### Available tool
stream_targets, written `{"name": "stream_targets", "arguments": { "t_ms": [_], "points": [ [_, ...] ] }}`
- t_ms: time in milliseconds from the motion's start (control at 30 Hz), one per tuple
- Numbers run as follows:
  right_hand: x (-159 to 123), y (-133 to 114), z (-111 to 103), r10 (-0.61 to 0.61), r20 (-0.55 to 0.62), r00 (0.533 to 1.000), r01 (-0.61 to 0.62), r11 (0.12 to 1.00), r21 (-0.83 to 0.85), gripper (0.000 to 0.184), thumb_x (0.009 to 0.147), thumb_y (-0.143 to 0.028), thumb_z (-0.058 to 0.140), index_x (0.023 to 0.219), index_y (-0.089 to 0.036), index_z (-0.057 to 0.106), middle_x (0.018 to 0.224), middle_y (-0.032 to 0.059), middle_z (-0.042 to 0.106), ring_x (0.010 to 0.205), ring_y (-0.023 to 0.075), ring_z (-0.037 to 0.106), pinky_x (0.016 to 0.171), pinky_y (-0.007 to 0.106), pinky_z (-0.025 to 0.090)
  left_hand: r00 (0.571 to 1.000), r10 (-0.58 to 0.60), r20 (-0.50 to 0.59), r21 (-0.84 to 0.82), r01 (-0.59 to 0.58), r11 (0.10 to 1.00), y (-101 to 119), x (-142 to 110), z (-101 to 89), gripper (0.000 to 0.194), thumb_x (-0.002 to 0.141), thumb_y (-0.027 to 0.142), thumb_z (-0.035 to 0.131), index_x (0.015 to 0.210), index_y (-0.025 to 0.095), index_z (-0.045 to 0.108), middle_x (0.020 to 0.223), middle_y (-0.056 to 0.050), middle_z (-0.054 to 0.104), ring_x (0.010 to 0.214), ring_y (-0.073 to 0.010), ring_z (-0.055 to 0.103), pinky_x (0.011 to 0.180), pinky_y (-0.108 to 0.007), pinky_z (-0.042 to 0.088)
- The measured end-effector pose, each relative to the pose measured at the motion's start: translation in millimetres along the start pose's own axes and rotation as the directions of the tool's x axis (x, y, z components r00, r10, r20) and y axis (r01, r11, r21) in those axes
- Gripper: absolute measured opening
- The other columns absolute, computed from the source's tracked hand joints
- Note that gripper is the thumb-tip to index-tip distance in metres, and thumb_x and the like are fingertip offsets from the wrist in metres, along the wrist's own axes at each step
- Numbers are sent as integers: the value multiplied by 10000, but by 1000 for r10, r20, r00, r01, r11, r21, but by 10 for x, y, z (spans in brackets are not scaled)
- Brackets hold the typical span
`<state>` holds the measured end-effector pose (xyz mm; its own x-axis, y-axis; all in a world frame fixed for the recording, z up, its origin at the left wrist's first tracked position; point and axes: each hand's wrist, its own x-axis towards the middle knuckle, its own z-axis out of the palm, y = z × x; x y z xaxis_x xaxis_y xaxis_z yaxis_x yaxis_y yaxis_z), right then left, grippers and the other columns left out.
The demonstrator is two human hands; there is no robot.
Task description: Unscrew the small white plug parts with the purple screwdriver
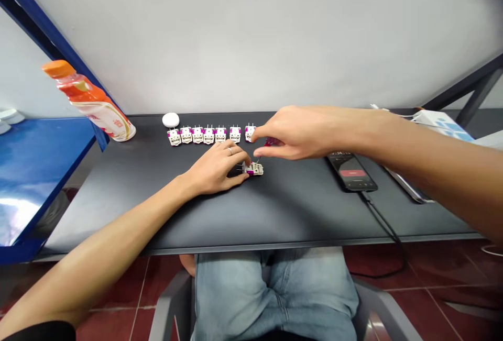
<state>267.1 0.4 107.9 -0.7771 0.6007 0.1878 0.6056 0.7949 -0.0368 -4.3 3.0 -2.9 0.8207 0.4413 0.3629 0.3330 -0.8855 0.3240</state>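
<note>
My left hand (220, 165) rests on the dark table and pinches a small white-and-purple electrical part (255, 169) between thumb and fingers. Thin metal pins stick out of the part's left end, beside the fingers. Just above and to the right, my right hand (291, 134) is closed on a small screwdriver with a magenta handle (271, 142). Its thin shaft slants down to the top of the part; the fingers hide most of the handle. Behind my hands stands a row of several similar white-and-purple parts (197, 134), pins pointing up.
A round white object (171, 120) lies behind the row. An orange-capped bottle (94, 102) stands at the left back. On the right, a phone (352, 171) with a black cable (381, 215) lies partly under my right forearm, near a white-and-blue box (442, 122).
</note>
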Motion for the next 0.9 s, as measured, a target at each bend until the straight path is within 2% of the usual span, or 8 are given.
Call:
{"name": "stream_targets", "arguments": {
  "t_ms": [33, 67, 133, 200, 267, 367, 533, 900],
  "points": [
    [6, 2, -16, -46, 127, 991, 46, 999, 9, 284, 1069, -314, 764, 790, -265, 765, 576, -48, 650, 461, 124, 450, 509, 353, 312, 1000, 1, 1, 2, -1, 1000, 1, 2, 0, 192, 1136, 376, 708, 1233, 227, 778, 1210, -106, 830, 1153, -318, 698, 1076, -490, 571],
    [15, -1, -42, -72, 181, 981, 69, 997, 24, 270, 1066, -229, 721, 800, -262, 760, 625, -38, 684, 499, 130, 489, 531, 346, 332, 1000, 4, 6, 3, -4, 1000, 3, 4, 0, 195, 1138, 373, 704, 1244, 226, 776, 1230, -105, 833, 1156, -318, 705, 1083, -493, 572],
    [43, -23, -109, -110, 221, 969, 94, 992, 80, 213, 1005, -101, 693, 975, -273, 815, 859, -10, 798, 642, 142, 620, 602, 321, 412, 1000, 9, 16, 3, -9, 1000, 5, 6, 0, 202, 1140, 366, 699, 1265, 226, 772, 1280, -108, 835, 1182, -319, 721, 1111, -501, 572],
    [79, -53, -167, -100, 240, 966, 79, 992, 94, 183, 996, -132, 717, 1055, -268, 823, 970, 15, 811, 720, 156, 650, 642, 315, 429, 1000, 12, 11, 3, -12, 1000, 5, 7, 1, 218, 1142, 368, 700, 1283, 220, 776, 1321, -121, 832, 1209, -322, 737, 1131, -504, 578],
    [115, -76, -194, -54, 299, 953, 36, 997, 66, 131, 1059, -230, 690, 991, -242, 801, 886, 17, 777, 685, 157, 596, 644, 324, 387, 999, 31, 15, -10, -30, 999, 3, 7, 5, 250, 1150, 372, 697, 1323, 213, 782, 1383, -135, 829, 1253, -327, 752, 1142, -502, 588],
    [148, -91, -187, -28, 358, 933, 16, 999, 36, 269, 1097, -214, 579, 891, -215, 751, 794, 12, 728, 662, 149, 529, 670, 337, 346, 993, 99, 64, -57, -95, 994, -2, 6, 14, 293, 1187, 340, 650, 1423, 223, 777, 1506, -120, 820, 1367, -328, 749, 1200, -509, 574],
    [111, -93, -180, -88, 292, 952, 63, 994, 92, 183, 1038, -176, 595, 1028, -204, 776, 950, 34, 743, 766, 159, 577, 711, 322, 378, 989, 125, 79, -115, -116, 987, -7, 6, 37, 298, 1215, 290, 608, 1444, 241, 793, 1526, -99, 835, 1415, -306, 768, 1223, -499, 580],
    [33, -70, -197, -109, 208, 972, 92, 992, 90, 82, 999, -181, 636, 967, -212, 704, 922, 17, 653, 768, 158, 533, 711, 317, 369, 990, 133, -39, -212, -138, 968, 17, 16, 43, 229, 1156, 215, 683, 1341, 224, 818, 1425, -117, 864, 1299, -269, 842, 1159, -416, 670]
  ]
}}
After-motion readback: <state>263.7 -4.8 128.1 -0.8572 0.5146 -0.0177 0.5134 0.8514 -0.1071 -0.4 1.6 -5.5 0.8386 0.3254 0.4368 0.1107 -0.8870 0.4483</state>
